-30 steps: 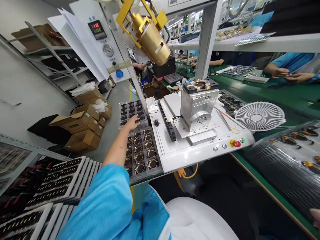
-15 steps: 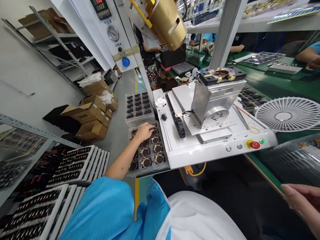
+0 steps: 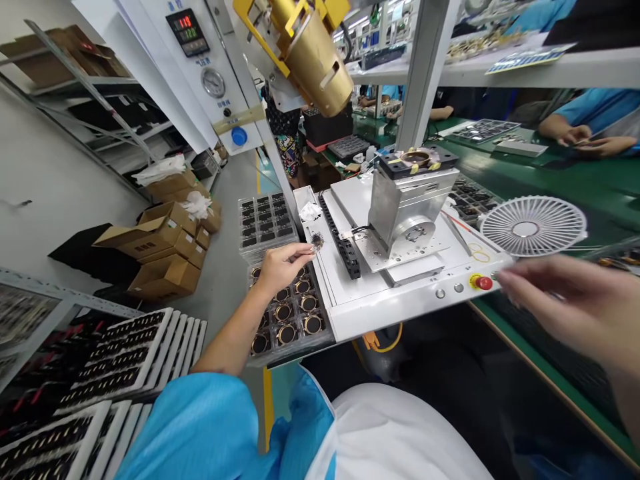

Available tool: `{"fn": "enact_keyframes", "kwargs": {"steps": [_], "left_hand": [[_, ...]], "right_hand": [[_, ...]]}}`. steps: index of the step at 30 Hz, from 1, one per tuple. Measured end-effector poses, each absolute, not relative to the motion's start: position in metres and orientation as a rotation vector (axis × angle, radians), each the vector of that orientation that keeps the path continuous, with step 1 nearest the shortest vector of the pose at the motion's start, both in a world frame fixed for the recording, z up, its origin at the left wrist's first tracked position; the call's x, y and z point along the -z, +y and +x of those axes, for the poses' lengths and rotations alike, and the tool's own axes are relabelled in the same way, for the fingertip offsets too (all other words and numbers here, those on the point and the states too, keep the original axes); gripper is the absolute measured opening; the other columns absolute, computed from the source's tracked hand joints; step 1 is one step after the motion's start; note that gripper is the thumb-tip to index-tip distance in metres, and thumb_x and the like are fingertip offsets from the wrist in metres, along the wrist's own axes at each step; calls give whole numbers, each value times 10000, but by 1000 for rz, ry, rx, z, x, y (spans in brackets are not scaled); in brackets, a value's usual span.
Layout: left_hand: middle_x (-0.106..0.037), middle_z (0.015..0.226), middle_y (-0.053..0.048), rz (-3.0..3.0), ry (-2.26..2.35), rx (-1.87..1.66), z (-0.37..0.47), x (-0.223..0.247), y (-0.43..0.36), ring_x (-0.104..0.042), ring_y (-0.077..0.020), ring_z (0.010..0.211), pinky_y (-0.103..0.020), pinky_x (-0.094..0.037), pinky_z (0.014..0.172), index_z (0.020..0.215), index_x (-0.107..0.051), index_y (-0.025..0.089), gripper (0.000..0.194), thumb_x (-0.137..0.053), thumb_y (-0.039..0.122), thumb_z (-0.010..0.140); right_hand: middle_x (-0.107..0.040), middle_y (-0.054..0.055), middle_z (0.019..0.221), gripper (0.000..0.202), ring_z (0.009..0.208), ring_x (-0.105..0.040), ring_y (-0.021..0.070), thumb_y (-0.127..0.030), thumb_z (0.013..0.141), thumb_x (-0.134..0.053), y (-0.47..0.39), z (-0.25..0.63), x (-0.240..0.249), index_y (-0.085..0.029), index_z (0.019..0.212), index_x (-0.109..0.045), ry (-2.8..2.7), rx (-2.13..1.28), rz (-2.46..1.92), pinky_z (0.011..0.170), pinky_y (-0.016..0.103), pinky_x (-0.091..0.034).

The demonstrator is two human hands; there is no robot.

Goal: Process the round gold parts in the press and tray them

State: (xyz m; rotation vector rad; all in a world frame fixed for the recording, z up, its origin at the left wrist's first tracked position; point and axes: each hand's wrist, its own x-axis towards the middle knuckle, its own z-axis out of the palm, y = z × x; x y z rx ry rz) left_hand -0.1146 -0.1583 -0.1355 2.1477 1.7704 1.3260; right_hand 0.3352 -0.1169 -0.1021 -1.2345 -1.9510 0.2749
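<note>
My left hand (image 3: 283, 268) is closed in a pinch above the clear tray (image 3: 324, 332) of round gold-rimmed black parts (image 3: 287, 333). Its fingertips are at the edge of the white machine base (image 3: 345, 313), beside a small heap of black bits (image 3: 317, 240); whatever is between them is too small to make out. My right hand (image 3: 575, 307) hangs over the right end of the machine, near the red stop button (image 3: 483, 283). Motion blurs its fingers. A metal fixture (image 3: 400, 207) with a black top plate (image 3: 417, 162) stands on the base.
A gold cylinder head (image 3: 320, 70) hangs above the fixture, by the control box (image 3: 213, 80). A white fan (image 3: 533, 227) lies on the right. Another clear tray (image 3: 267, 220) stands behind the first. Stacked white trays (image 3: 120, 353) are at left. A co-worker's hands (image 3: 585, 140) are across the green table.
My left hand has lifted off the tray's back rows and moved slightly toward the machine. My right hand has come in from the lower right, up to the machine's right end. The view has shifted.
</note>
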Motion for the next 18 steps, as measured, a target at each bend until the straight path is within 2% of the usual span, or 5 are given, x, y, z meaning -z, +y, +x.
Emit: {"fn": "enact_keyframes", "kwargs": {"steps": [3,6,8,13,18], "left_hand": [[-838,987,-46,2315,1574,-1488,-97,115,-168,-795,-175,825,-314,-670,741,1049,-804,233,150,-768,280,911],[-820,903,-32,2444,1549,-1510,-87,100,-184,-775,-163,787,-293,-653,727,931,-801,232,42,-779,242,896],[-798,835,-18,2472,1602,-1509,-85,95,-197,-759,-157,741,-285,-639,703,851,-781,231,29,-803,234,870],[-785,797,-13,2485,1650,-1479,-88,87,-219,-764,-179,725,-319,-656,697,796,-737,244,89,-805,254,854],[-805,1022,-56,2513,1520,-1539,-87,62,-201,-791,-199,857,-379,-674,827,828,-734,227,54,-759,234,875]], "right_hand": [[-715,42,768,169,642,-643,214,-423,844,-700,-66,289,48,-256,819,-703,-1963,-210,-1015,612,370,-521],[-720,128,1055,228,983,-672,264,-351,879,-689,-21,249,4,-151,971,-749,-2089,-69,-838,847,396,-546],[-714,125,1131,236,1115,-647,290,-259,869,-713,6,233,-15,-131,1057,-772,-2239,-121,-815,999,430,-508],[-722,-7,897,213,1041,-698,272,-254,753,-845,66,228,-35,-209,960,-827,-2461,-508,-656,1076,496,-495],[-729,-17,867,263,1004,-718,254,-289,679,-924,84,227,-40,-214,912,-830,-2511,-561,-657,1047,481,-523]]}}
